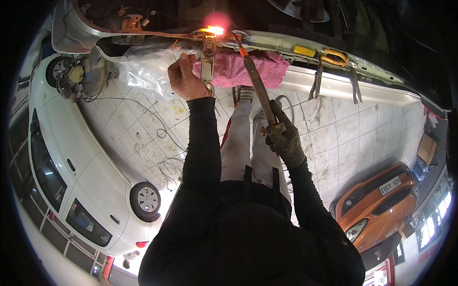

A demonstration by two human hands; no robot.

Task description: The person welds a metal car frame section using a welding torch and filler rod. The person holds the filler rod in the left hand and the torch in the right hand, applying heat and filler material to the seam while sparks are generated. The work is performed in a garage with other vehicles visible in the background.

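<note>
Gas torch (257, 86): long thin metal tube w/ brass valve body at the lower end, orange-red band near the tip. It runs diagonally from the right hand up-left to the seam of a car body panel (296, 78) overhead. Small bright yellow-orange flame (213, 30) at the tip, pinkish glow around it, right on the rusty edge of the panel.

Right hand (285, 138): dark worn work glove, fingers clenched round the torch's valve end, wrist bent back, forearm in black sleeve rising from lower centre. Hose loop just behind the hand.

Left hand (185, 78): bare, raised to approx same height as the pink cloth, back of hand toward the camera, fingers curled & pinched on smth thin near the locking clamp (208, 59); can't tell exactly what it grips, poss. a filler rod. Arm nearly straight up, black sleeve.

Clamp hangs from the panel edge just below the flame. Pink cloth (248, 66) draped on the panel between clamp & torch tube, touching both sides visually. Clear plastic sheet (143, 64) left of the hand. More yellow-handled clamps (334, 59) further right along the panel, well apart from the flame.

Below: tiled floor (334, 138), person's light trousers & shoes, loose wire on tiles. White car (86, 181) at left, orange car (381, 200) at lower right.
</note>
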